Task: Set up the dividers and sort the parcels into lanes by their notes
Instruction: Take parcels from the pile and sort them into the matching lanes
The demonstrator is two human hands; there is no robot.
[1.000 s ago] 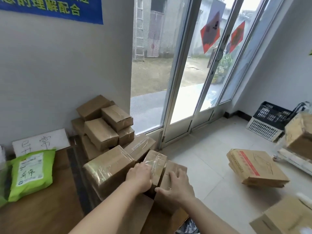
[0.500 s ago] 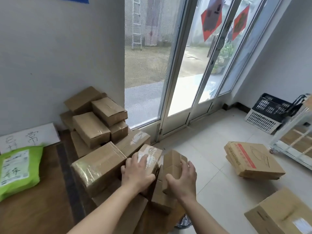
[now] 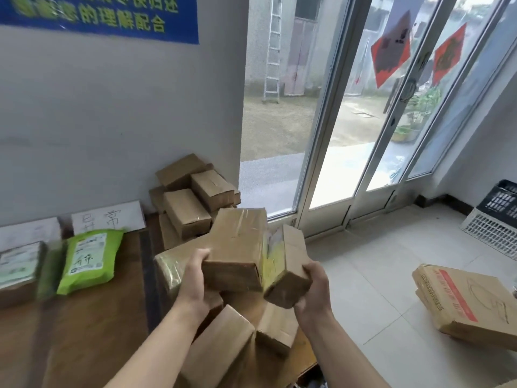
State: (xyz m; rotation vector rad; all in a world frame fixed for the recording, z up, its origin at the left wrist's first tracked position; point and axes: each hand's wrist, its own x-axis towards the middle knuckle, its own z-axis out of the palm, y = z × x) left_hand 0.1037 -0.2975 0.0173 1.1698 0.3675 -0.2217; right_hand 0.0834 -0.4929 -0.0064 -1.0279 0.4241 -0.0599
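Over pile, left hand grips big parcel, right hand small parcel, lengthwise away.

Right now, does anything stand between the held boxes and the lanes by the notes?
Nothing visible blocks it: the left hand holds the taped box, the right hand the small box, both above the pile. A green parcel already lies in one lane.

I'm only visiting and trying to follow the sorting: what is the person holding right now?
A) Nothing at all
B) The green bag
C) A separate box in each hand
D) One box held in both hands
C: the left hand grips a taped brown box and the right hand holds a smaller box right beside it, while the green bag lies apart to the left.
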